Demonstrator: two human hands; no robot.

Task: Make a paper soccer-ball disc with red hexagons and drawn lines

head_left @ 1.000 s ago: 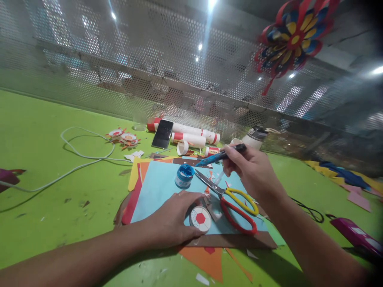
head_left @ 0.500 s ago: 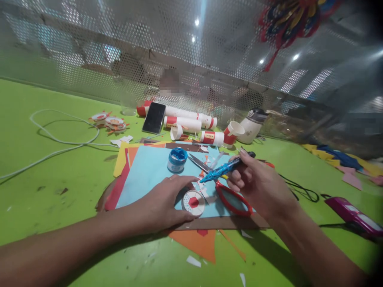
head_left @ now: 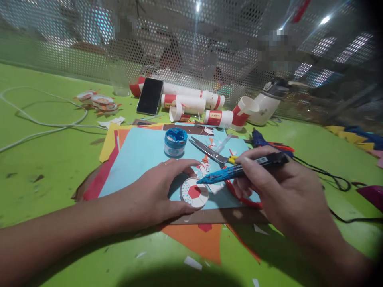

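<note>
A small white disc [head_left: 194, 193] with a red hexagon in its middle lies on light blue paper [head_left: 134, 159]. Blue dots cover some sections on its left side. My left hand [head_left: 163, 189] curves round it, thumb at the lower edge and fingers at the upper edge. In my right hand [head_left: 281, 187] is a black marker pen [head_left: 227, 173], its front part smeared with blue paint. The pen's tip is over the disc's upper right; whether it touches I cannot tell. Behind the disc stands an open jar of blue paint [head_left: 175, 143]. Red-handled scissors [head_left: 208, 149] lie partly under my right hand.
Paper scraps surround the disc. Farther back are a phone [head_left: 150, 96], red and white paper-cup tubes [head_left: 182, 103], an upright paper cup [head_left: 243, 111] and a thermos jug [head_left: 267, 103]. A glue gun [head_left: 260, 139] lies right. A white cable [head_left: 44, 131] loops at left, near decorated discs [head_left: 103, 103].
My right hand has brought the marker closer to the disc, its blue tip now over the disc's edge. My left hand stays round the disc. The camera view has tilted down and moved closer.
</note>
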